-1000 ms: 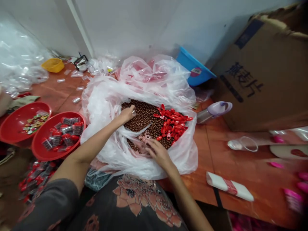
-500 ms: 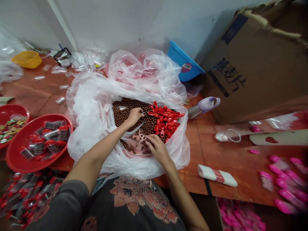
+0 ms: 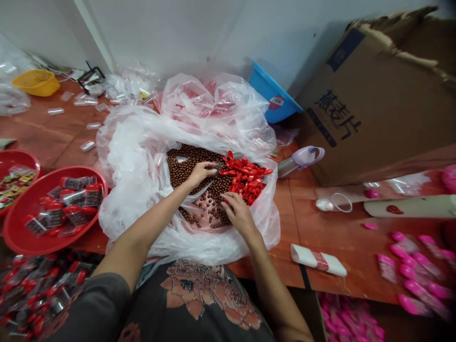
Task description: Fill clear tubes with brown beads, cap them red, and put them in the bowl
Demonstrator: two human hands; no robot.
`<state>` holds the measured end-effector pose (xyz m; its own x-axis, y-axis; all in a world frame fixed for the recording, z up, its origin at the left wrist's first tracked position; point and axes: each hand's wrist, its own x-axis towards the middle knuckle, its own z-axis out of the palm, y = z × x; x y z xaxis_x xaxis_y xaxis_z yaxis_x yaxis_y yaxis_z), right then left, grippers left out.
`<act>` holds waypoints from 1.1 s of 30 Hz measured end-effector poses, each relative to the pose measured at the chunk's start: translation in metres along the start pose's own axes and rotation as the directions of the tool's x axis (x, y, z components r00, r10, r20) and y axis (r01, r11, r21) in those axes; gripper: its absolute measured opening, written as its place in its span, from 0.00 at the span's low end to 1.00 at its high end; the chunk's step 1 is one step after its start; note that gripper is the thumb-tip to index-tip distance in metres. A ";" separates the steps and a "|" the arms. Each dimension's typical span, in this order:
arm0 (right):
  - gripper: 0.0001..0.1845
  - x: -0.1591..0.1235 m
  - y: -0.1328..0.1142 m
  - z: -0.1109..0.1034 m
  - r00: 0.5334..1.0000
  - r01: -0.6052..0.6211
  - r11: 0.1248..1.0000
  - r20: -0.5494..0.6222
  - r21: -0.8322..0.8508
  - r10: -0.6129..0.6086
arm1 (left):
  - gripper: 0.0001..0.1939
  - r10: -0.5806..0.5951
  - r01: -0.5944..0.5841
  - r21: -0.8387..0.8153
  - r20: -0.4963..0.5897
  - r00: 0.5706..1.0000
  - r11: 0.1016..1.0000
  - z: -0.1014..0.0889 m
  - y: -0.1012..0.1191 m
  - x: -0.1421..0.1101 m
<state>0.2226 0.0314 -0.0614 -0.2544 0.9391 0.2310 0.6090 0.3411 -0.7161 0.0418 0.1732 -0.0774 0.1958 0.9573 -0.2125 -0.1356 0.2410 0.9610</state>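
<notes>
Brown chocolate-like balls (image 3: 192, 156) lie inside a spread white plastic bag (image 3: 124, 156) in front of me. Red scoop-shaped caps (image 3: 249, 178) are heaped on the right side of the balls. My left hand (image 3: 202, 173) is closed above the balls, its fingertips pinching a small clear container (image 3: 218, 167) beside the caps. Closer to me, my right hand (image 3: 238, 209) hovers low over the balls at the near edge of the caps. Its fingers are curled together, and a bit of red shows at the fingertips, too small to name.
Left stands a red basin (image 3: 14, 223) of filled, red-capped tubes, with a second red basin (image 3: 35, 159) behind. A blue basin (image 3: 272, 97), a lilac-topped bottle (image 3: 302, 159) and a big cardboard box (image 3: 377, 109) stand right. Pink-capped packs (image 3: 409, 266) lie near the right edge.
My left hand has shifted slightly right with the small clear container, which now shows darker. My right hand has moved a little up and right, toward the red caps.
</notes>
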 end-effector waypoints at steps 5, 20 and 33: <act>0.19 0.014 0.012 -0.008 0.999 -0.016 0.998 -0.049 -0.056 0.013 | 0.18 -0.125 0.131 -0.170 0.047 0.991 0.977 -0.004 0.020 -0.026; 0.13 0.084 0.029 -0.007 0.991 -0.082 0.875 0.051 -0.478 0.121 | 0.22 -0.100 0.094 -0.211 -0.018 0.995 0.973 -0.024 0.055 -0.122; 0.16 0.023 -0.050 -0.005 0.892 -0.201 0.457 -0.031 0.866 0.451 | 0.22 -0.006 0.022 -0.145 0.107 0.994 0.989 -0.019 0.046 -0.160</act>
<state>0.1903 0.0367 -0.0172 0.0711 0.9928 -0.0964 -0.3211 -0.0687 -0.9446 -0.0142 0.0339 -0.0021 0.2998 0.9332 -0.1980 -0.2706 0.2822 0.9204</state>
